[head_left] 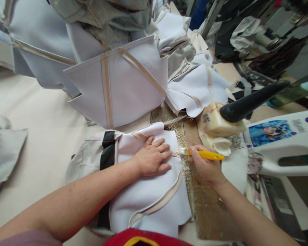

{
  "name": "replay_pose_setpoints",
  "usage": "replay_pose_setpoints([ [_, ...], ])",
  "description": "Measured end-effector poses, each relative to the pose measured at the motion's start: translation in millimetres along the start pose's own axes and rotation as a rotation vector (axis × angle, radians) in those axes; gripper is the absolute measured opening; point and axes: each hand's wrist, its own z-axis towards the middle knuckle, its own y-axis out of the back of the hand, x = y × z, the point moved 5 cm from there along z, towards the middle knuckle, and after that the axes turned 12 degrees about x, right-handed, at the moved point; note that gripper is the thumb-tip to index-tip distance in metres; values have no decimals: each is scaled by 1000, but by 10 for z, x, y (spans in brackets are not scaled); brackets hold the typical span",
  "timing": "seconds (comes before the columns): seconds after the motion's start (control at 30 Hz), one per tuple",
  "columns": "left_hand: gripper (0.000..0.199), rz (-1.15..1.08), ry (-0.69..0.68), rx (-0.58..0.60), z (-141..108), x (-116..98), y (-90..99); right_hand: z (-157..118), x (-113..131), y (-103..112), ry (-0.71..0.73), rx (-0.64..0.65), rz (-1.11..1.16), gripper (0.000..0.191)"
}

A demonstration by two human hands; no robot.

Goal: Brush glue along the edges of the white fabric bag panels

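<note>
My left hand lies flat with fingers spread on a white fabric piece that has beige seam strips and a black band at its left. In my right hand is a yellow-handled brush, gripped between thumb and fingers. The brush's pale tip touches the fabric's right edge, just right of my left fingertips. Under that edge is a brown board crusted with dried residue.
White panels with beige strips are heaped ahead. A cream container with a black handle stands right of the brush, near a white plastic jug. Grey fabric lies at the left. A phone-like dark object is at lower right.
</note>
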Motion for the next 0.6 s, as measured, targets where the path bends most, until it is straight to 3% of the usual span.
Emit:
replay_pose_setpoints([
  [0.13, 43, 5, -1, -5, 2, -7, 1, 3, 8, -59, 23, 75, -7, 33],
  [0.27, 42, 9, -7, -15, 8, -1, -13, -26, 25, -12, 43, -30, -53, 30],
  [0.4, 44, 13, -3, -22, 5, 0, -11, -59, -21, -57, 12, 54, -3, 33],
  [0.6, 42, 18, -1, -16, -5, -11, -7, -240, -22, -64, -33, 48, -5, 33],
])
